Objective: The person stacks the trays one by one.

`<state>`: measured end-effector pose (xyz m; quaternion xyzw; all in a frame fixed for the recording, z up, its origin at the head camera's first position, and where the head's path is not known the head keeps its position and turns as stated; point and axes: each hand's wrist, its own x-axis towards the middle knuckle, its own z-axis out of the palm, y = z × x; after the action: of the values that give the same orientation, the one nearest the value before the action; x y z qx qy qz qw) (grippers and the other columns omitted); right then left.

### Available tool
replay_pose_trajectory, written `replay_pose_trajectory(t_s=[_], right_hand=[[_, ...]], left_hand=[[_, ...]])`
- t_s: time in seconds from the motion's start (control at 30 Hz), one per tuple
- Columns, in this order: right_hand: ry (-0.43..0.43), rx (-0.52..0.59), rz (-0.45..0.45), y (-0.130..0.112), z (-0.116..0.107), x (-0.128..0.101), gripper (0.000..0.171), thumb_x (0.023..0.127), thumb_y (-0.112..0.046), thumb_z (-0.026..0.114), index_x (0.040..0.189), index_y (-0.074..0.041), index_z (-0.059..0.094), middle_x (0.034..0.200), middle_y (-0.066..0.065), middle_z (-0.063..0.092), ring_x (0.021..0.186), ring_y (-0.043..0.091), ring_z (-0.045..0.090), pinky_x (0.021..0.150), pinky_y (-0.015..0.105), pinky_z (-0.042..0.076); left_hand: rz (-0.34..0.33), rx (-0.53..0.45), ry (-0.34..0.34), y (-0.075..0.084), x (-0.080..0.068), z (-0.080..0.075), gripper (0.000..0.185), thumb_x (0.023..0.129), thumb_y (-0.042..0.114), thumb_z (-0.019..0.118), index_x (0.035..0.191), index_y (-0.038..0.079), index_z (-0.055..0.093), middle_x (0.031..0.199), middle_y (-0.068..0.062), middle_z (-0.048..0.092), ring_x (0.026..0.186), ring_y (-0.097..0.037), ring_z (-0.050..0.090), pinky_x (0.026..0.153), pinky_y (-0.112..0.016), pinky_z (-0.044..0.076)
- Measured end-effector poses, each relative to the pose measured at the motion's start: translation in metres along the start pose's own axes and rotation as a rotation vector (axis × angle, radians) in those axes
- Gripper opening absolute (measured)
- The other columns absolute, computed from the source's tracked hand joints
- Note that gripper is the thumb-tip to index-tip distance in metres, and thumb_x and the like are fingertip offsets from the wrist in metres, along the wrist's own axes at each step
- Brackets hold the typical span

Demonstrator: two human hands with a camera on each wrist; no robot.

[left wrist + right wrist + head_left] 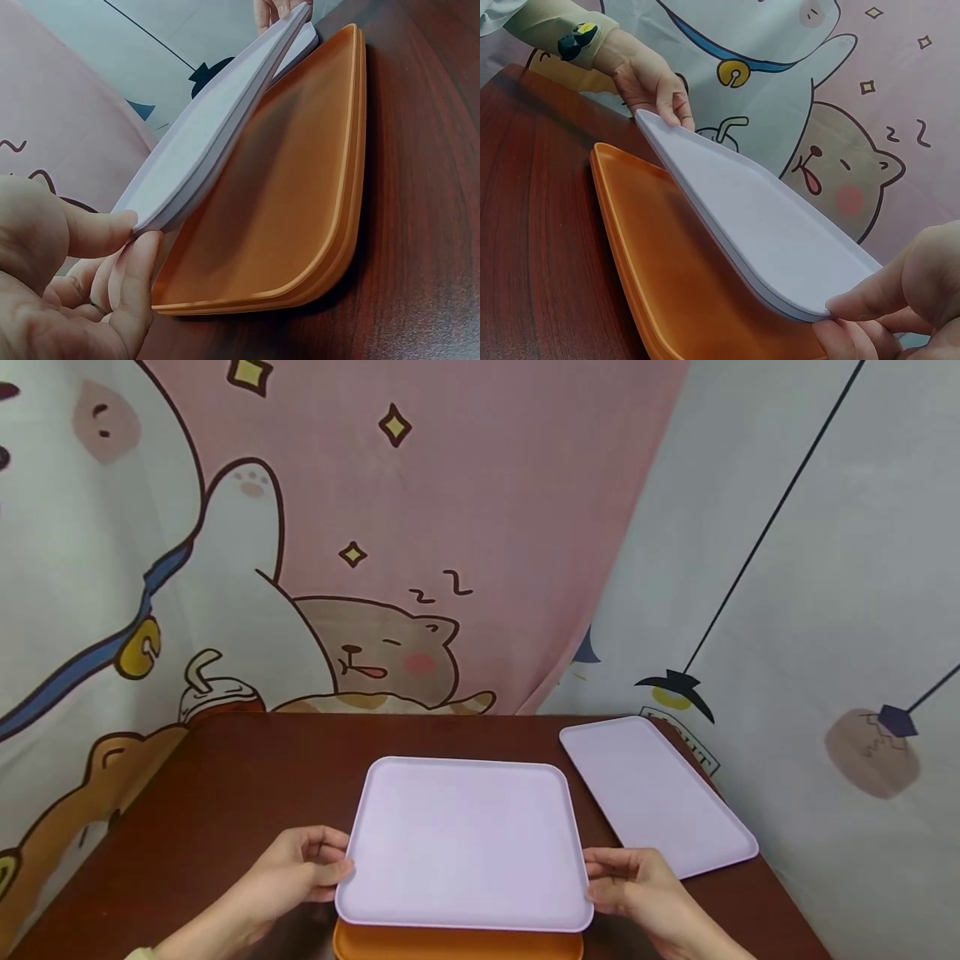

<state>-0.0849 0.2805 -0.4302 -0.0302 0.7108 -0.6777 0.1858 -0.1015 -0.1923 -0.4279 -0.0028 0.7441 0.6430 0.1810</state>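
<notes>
Here we see both hands on one lilac tray (pixel 465 839), held over the middle of the dark wooden table (pixel 247 777). The left hand (pixel 300 864) pinches the tray's left edge, thumb on top and fingers curled beneath; the left wrist view shows thumb and fingertips (pixel 135 262) pressed on the rim. The right hand (pixel 637 881) pinches the right edge the same way, thumb above, fingers under. The wrist views show what looks like more than one lilac tray gripped together, though we cannot tell how many. The tray is tilted, lifted clear of an orange tray (pixel 457 943) that lies flat on the table directly below it. Another lilac tray (pixel 660 793) lies flat near the table's right edge, apart from the hands. A cartoon-printed cloth (pixel 300 527) hangs behind the table.
</notes>
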Motion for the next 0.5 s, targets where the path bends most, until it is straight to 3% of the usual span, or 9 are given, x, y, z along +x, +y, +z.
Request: replay_pose_trajectory(t_s=[0.33,0.5], right_hand=[[-0.089,0.0,-0.03,0.007,-0.006,0.003,0.059,0.093,0.006,0.067,0.138,0.031,0.04,0.115,0.015,0.071,0.097,0.017,0.069,0.082,0.034,0.061],[-0.077,-0.012,0.028,0.006,-0.011,0.003,0.055,0.095,0.005,0.066,0.139,0.029,0.043,0.115,0.013,0.072,0.101,0.019,0.069,0.084,0.036,0.061]], left_hand=[[0.017,0.021,-0.003,-0.005,0.0,0.0,0.035,0.094,0.005,0.078,0.121,-0.011,0.061,0.099,-0.012,0.065,0.089,-0.024,0.065,0.074,-0.041,0.062],[0.039,0.019,-0.038,-0.006,0.004,0.002,0.032,0.095,0.002,0.075,0.12,-0.012,0.061,0.097,-0.01,0.066,0.087,-0.023,0.065,0.071,-0.038,0.061]])
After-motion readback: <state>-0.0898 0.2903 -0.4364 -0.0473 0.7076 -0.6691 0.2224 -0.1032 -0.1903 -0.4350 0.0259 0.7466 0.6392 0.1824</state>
